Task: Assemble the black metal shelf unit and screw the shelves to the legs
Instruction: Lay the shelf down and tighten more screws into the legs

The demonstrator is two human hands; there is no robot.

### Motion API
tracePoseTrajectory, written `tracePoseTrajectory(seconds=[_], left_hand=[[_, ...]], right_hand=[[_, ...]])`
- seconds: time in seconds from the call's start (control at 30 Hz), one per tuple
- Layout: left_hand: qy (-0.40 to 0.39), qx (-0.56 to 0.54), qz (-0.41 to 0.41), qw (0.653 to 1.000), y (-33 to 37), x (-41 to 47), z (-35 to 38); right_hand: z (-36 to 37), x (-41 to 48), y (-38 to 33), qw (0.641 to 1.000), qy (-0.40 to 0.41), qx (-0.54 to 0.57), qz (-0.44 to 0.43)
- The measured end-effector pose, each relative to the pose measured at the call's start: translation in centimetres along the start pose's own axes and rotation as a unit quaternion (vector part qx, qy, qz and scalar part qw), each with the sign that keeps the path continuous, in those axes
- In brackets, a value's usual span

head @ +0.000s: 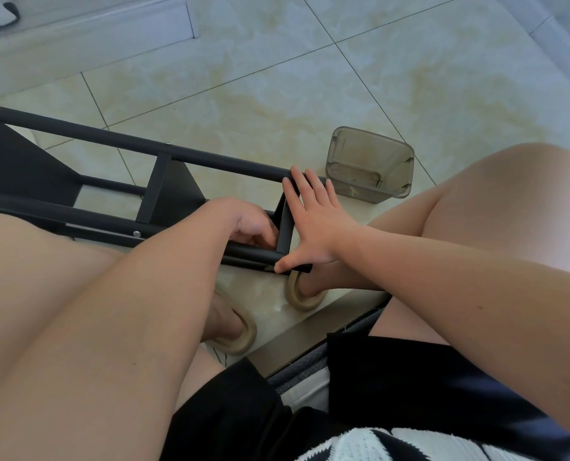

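At the near end of the frame, low between the knees: right hand (313, 224) lies flat, fingers spread, palm pressing the end shelf (285, 227), thumb on the near leg (250, 252), fingertips reaching the far leg (210, 158). Left hand (248, 226) is curled just inside that shelf; whether it grips a screw, a tool or nothing, cannot tell. The black shelf unit (174, 188) lies on its side on the floor, running away to the left. Risks, as I judge them: the flat palm only braces, so the shelf could slip out of line with the leg hole and a screw cross-thread; a dropped screw would skitter on smooth tile; the round legs may roll. A screw head (136, 233) shows further along the near leg. Clear plastic tub (370, 171) stands just beyond. Glossy cream tiled floor (310, 94), beige slippers (302, 296), pale skirting (111, 24) top left.
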State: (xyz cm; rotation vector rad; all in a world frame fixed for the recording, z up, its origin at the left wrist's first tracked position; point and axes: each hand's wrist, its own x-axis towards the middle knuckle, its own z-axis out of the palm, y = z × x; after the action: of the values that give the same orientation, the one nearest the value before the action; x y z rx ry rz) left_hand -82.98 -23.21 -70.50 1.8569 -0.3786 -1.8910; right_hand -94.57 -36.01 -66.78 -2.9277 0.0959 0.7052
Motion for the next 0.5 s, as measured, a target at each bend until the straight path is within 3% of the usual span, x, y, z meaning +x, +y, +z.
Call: tracePoseTrajectory(seconds=[0.3, 0.5], left_hand=[[-0.062, 0.008, -0.023, 0.998, 0.03, -0.21, -0.56], [-0.039, -0.003, -0.018, 0.999, 0.22, 0.22, -0.01]], right_hand=[[-0.08, -0.1, -0.07, 1.0, -0.003, -0.002, 0.001], [-0.12, -0.14, 0.03, 1.0, -0.003, 0.003, -0.001]])
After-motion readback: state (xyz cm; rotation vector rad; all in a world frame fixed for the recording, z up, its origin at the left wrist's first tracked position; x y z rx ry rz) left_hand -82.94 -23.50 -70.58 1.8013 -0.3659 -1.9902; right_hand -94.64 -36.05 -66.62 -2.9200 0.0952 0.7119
